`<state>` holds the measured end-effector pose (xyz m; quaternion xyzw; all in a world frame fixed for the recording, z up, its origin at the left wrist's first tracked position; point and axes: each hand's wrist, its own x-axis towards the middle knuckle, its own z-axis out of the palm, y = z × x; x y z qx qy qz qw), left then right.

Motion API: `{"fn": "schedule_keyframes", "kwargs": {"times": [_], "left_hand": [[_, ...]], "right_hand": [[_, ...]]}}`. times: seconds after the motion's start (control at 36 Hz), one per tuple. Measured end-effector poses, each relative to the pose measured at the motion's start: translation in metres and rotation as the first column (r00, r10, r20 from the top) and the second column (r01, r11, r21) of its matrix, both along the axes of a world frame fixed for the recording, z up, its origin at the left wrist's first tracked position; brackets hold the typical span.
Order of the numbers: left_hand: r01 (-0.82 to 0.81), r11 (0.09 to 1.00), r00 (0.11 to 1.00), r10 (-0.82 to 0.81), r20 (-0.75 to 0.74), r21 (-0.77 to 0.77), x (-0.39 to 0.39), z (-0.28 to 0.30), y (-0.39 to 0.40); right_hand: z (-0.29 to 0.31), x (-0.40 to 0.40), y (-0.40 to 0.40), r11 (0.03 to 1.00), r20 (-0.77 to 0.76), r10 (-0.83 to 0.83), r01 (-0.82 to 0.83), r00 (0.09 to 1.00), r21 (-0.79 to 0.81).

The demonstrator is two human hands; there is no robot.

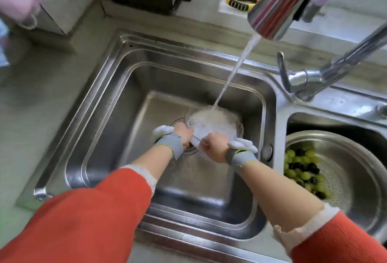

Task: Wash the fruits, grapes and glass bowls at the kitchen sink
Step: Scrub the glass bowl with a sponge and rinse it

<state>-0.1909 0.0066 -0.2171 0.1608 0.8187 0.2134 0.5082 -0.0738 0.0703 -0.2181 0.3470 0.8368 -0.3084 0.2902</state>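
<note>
While water point(234, 70) runs | left hand point(184, 133), right hand point(211, 144) grip glass bowl point(215, 122) | grapes point(303, 170) beside (colander point(356, 158))

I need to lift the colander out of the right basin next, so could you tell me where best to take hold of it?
Take the metal colander by its broad rolled rim, coming from above on its near-left side. The rim stands proud of the basin, while the grapes fill the bowl's left part.
</note>
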Motion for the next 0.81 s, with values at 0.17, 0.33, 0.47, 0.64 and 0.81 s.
{"fn": "schedule_keyframes", "kwargs": {"times": [0.17,0.33,0.47,0.64,0.81], "left_hand": [[0.156,0.983,0.982,-0.144,-0.123,0.095,-0.012,0.051,0.016],[0.263,0.928,0.936,-0.179,-0.304,0.264,-0.009,0.079,0.023],[0.449,0.811,0.856,-0.27,-0.441,0.375,0.004,0.067,0.029],[0.434,0.803,0.843,-0.203,-0.498,0.407,0.009,0.061,0.049],[0.223,0.95,0.971,-0.197,-0.134,0.217,-0.025,0.083,0.074]], "right_hand": [[0.049,0.0,0.03,0.862,-0.283,-0.482,0.39,0.829,-0.325],[0.074,-0.017,0.037,0.449,-0.211,-0.882,0.615,0.421,-0.648],[0.082,-0.041,0.046,0.288,-0.206,-0.957,0.749,0.204,-0.597],[0.088,-0.032,0.056,0.306,-0.272,-0.944,0.804,0.187,-0.509],[0.087,-0.009,0.053,0.356,-0.286,-0.929,0.771,0.233,-0.528]]}}
